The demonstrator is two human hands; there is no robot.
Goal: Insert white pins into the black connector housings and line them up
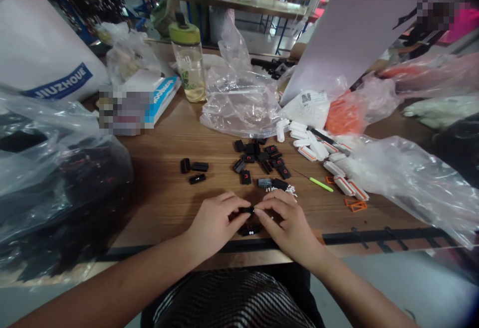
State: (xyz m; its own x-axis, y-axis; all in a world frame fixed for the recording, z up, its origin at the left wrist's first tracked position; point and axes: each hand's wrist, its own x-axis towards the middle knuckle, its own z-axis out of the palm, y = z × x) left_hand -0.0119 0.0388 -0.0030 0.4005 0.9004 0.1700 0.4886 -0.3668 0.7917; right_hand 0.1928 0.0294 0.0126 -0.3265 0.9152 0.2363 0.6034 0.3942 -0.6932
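Between my two hands is a small black plastic connector housing (246,210), close to the table's front edge. The fingers of my left hand (220,216) grip it from the left. My right hand (282,218) pinches at its right end; whether a tiny piece sits in that pinch is hidden. Just below lies another black housing (250,231) with two white dots. Beyond my fingers, several black housings (264,156), some with orange marks, lie in a loose pile. Small white pieces (290,191) are scattered by my right hand.
Three black housings (197,167) lie apart on the left. A green-handled pick (321,184), white housings (314,146) and orange frames (355,205) are on the right. Clear plastic bags (243,103), a bottle (188,64) and a blue-and-white box (162,98) stand behind. A bag of black parts (56,193) fills the left.
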